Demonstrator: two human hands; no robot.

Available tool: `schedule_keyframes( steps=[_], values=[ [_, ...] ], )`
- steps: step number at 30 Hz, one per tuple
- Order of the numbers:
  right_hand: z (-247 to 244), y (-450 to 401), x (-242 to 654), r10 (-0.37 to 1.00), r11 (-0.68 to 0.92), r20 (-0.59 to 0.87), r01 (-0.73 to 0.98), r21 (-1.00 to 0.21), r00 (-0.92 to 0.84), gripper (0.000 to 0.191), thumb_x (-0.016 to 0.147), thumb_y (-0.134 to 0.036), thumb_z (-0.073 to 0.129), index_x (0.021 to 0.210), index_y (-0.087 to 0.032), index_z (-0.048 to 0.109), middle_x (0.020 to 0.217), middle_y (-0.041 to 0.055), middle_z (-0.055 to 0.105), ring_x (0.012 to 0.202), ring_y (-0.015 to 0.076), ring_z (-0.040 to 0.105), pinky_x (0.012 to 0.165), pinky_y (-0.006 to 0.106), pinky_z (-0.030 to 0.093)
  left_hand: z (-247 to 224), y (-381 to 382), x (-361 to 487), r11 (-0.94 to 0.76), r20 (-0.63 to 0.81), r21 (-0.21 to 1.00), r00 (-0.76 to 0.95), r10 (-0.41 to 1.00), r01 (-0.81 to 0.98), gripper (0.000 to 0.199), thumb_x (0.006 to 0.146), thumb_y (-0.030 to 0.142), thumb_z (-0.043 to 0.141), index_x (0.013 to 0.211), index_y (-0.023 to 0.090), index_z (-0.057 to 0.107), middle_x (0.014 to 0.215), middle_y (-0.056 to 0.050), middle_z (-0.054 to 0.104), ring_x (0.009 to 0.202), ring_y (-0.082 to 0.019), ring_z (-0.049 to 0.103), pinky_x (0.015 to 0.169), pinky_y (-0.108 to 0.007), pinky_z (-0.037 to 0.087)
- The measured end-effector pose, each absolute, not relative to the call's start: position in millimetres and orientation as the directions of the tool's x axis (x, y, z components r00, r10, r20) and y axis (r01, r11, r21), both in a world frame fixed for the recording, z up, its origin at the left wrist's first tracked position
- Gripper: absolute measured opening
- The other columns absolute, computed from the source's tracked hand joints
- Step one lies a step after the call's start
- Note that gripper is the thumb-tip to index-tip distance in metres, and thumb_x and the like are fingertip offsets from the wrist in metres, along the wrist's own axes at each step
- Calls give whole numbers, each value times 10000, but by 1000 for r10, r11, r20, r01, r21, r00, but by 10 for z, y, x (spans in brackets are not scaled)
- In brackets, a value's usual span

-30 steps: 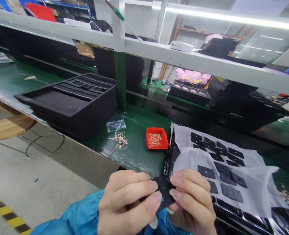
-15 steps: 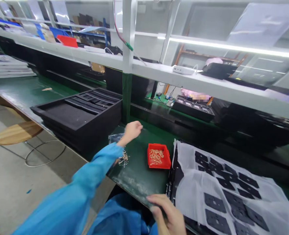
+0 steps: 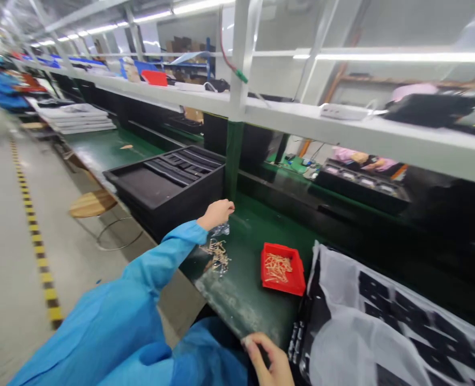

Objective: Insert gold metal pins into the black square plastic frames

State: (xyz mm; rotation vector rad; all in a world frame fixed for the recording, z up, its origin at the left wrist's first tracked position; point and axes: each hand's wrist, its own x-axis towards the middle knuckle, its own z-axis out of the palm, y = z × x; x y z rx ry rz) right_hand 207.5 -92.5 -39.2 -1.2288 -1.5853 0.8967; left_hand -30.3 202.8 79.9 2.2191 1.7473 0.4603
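Two bare hands in view. Left hand (image 3: 216,214): fingers curled and drawn narrow, with no held object visible; whether they grip anything cannot be told. Immediately below these fingers lies a small clear plastic bag (image 3: 220,230), at or just beneath the edge of the hand. Just below the bag sits a loose heap of brass-coloured pins (image 3: 217,256) on the green bench top (image 3: 241,311).

Right hand (image 3: 267,360): cut off by the lower frame edge, fingers curved and narrow, near the front edge of the bench, nothing visible in them. Just right of these fingers lies a white plastic sheet (image 3: 354,343) over black foam pads (image 3: 382,292).

Between the two hands, a red plastic tray (image 3: 282,269) holds more pins. Beyond the left fingers stands a stack of black foam trays (image 3: 165,185), beside a green post (image 3: 233,161). A blue sleeve (image 3: 101,316) covers the left arm. Well beyond the fingers, across the bench, a co-worker's pink sleeve (image 3: 382,163) shows under the shelf (image 3: 382,128).
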Motion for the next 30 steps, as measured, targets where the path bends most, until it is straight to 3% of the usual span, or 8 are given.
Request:
schedule_keyframes(
  steps=[5,10,15,21,30],
  values=[
    [-498,-801,1771,939,147,51,262,-954,-341,401,982,-553,574,839,-234,769,762,17,779,725,190,754,676,209,564,367,1065,-1228,-190,10,397,203,979,898,263,1012,343,646,1193,153,669,1183,-85,698,1016,-219,700,896,-426,607],
    [-470,-779,1575,883,128,-22,286,-950,-469,373,984,-534,582,850,-239,767,808,20,777,776,175,736,724,191,528,26,995,-1193,-258,40,438,269,962,861,265,1009,332,649,1213,163,662,1244,-97,677,1075,-231,682,930,-444,596],
    [-531,-834,1635,903,76,-68,315,-946,-424,410,973,-579,561,859,-239,758,828,32,779,795,190,731,751,212,520,-86,1166,-1195,-306,27,482,335,942,821,296,999,344,663,1235,167,655,1276,-103,662,1106,-246,670,947,-463,586],
    [-472,-832,1619,932,-8,-119,310,-951,-341,434,961,-610,560,860,-238,760,825,28,779,800,199,730,745,228,513,-239,1151,-1252,-229,53,627,253,966,745,301,1008,353,650,1240,161,650,1234,-97,676,1050,-230,687,906,-439,602],
    [-289,-137,1315,960,-5,-67,221,-975,-273,427,973,-601,569,903,-217,743,855,42,756,812,209,701,775,307,529,-218,1099,-1124,-146,79,894,172,982,425,248,1005,352,657,1134,141,669,1070,-62,701,890,-181,695,791,-363,612]
  ],
)
